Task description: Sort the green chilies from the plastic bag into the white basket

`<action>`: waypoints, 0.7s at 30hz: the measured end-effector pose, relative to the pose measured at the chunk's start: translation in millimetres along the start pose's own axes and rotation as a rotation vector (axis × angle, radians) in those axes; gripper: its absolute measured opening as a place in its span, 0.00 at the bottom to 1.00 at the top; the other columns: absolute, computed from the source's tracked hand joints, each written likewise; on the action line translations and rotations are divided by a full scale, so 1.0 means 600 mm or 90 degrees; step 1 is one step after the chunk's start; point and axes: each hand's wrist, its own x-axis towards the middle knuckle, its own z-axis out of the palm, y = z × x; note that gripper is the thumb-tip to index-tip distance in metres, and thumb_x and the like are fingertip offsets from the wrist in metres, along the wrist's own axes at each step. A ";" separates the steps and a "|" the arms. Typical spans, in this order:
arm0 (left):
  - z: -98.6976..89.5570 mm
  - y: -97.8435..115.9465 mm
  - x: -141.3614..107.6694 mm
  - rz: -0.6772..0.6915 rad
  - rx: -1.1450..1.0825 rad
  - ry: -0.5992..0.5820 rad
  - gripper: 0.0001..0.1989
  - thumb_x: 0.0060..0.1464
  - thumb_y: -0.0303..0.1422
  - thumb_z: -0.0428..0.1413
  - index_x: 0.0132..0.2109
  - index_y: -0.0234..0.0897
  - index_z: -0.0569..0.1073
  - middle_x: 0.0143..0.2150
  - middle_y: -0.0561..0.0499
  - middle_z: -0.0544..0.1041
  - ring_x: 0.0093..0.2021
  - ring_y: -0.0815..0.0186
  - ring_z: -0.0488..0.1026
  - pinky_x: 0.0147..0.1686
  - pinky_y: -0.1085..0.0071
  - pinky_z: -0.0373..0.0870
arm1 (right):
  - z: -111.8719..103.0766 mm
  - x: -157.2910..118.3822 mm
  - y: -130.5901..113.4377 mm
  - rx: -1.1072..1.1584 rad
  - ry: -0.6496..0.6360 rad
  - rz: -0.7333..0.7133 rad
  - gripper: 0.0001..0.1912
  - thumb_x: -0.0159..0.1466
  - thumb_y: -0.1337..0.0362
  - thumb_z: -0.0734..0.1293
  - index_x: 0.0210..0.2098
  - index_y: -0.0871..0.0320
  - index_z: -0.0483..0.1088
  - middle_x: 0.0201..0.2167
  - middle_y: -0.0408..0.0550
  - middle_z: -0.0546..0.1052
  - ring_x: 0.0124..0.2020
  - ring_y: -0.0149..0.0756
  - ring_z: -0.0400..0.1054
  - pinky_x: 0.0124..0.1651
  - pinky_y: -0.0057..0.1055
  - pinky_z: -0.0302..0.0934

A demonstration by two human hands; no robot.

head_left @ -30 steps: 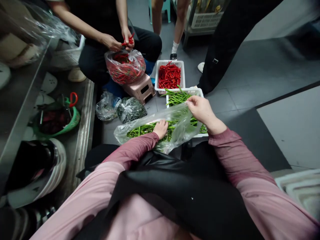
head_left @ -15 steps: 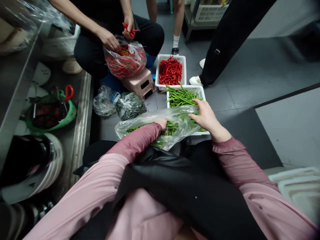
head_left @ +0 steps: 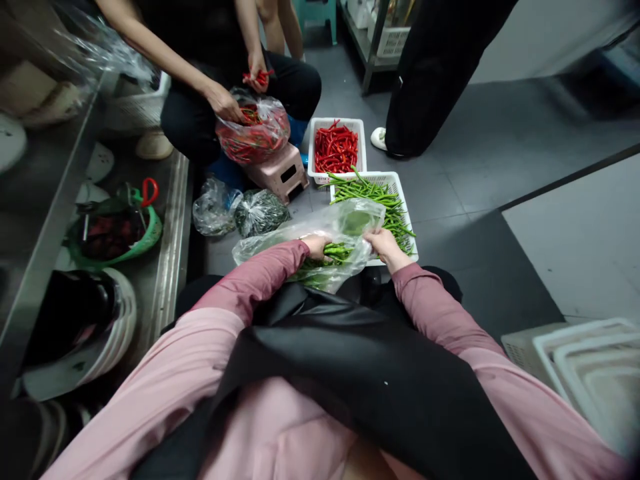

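Note:
A clear plastic bag [head_left: 280, 240] lies across my lap, holding green chili peppers [head_left: 337, 253]. My left hand [head_left: 316, 247] reaches into it, fingers curled round some of the peppers. With thumb and fingers closed, my right hand [head_left: 384, 244] grips the right side of the bag's mouth. Just beyond the bag is a white basket [head_left: 407, 227] with long green chili peppers [head_left: 367, 193] piled in it. Folds of plastic cover part of the peppers and of my left fingertips.
Red chili peppers [head_left: 336, 148] fill another white basket [head_left: 363, 153]. A co-worker's hand [head_left: 225, 103] dips into a bag of red chilies [head_left: 253, 141] on a pink stool [head_left: 280, 175]. A steel shelf [head_left: 167, 267] runs along the left; another person's leg [head_left: 425, 87] stands ahead.
My right hand has come from over the green pepper basket, spread, to the bag's mouth and closed on its edge. My left hand has shifted slightly left, showing peppers at its fingers.

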 end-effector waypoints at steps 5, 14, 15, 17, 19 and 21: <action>-0.034 -0.003 -0.056 0.061 -0.020 0.062 0.17 0.33 0.32 0.62 0.37 0.37 0.74 0.33 0.49 0.76 0.37 0.59 0.73 0.42 0.68 0.67 | -0.013 0.033 0.009 0.063 0.113 0.085 0.19 0.55 0.64 0.63 0.41 0.69 0.74 0.36 0.56 0.78 0.36 0.39 0.72 0.36 0.28 0.64; -0.084 -0.008 -0.126 0.002 -0.452 0.383 0.22 0.36 0.31 0.59 0.42 0.29 0.69 0.36 0.48 0.75 0.36 0.64 0.72 0.41 0.65 0.69 | -0.013 -0.004 -0.013 -0.277 0.015 0.037 0.25 0.56 0.61 0.63 0.53 0.63 0.68 0.46 0.61 0.73 0.46 0.49 0.68 0.46 0.39 0.62; -0.086 -0.002 -0.132 -0.002 -0.461 0.411 0.21 0.37 0.32 0.59 0.42 0.30 0.69 0.36 0.48 0.75 0.35 0.64 0.71 0.41 0.65 0.70 | -0.014 -0.020 -0.027 -0.314 0.057 0.004 0.31 0.55 0.61 0.64 0.57 0.64 0.62 0.50 0.63 0.70 0.49 0.51 0.66 0.48 0.42 0.61; -0.088 0.009 -0.146 -0.017 -0.474 0.462 0.20 0.37 0.33 0.59 0.41 0.31 0.69 0.35 0.49 0.75 0.35 0.64 0.71 0.40 0.65 0.70 | -0.014 -0.059 -0.061 -0.369 0.176 -0.108 0.39 0.55 0.61 0.65 0.64 0.64 0.52 0.59 0.66 0.60 0.57 0.55 0.57 0.53 0.47 0.56; -0.087 0.018 -0.158 -0.010 -0.476 0.471 0.20 0.37 0.33 0.59 0.41 0.31 0.69 0.35 0.49 0.75 0.36 0.63 0.71 0.41 0.64 0.70 | -0.007 -0.098 -0.097 -0.372 0.223 -0.263 0.35 0.58 0.62 0.63 0.63 0.61 0.53 0.62 0.63 0.56 0.61 0.54 0.51 0.58 0.48 0.50; -0.082 0.025 -0.166 0.009 -0.467 0.466 0.20 0.37 0.32 0.59 0.41 0.31 0.68 0.36 0.49 0.75 0.37 0.63 0.71 0.42 0.64 0.69 | 0.008 -0.127 -0.132 -0.299 0.160 -0.383 0.25 0.61 0.61 0.61 0.57 0.59 0.62 0.57 0.59 0.63 0.57 0.49 0.56 0.57 0.42 0.52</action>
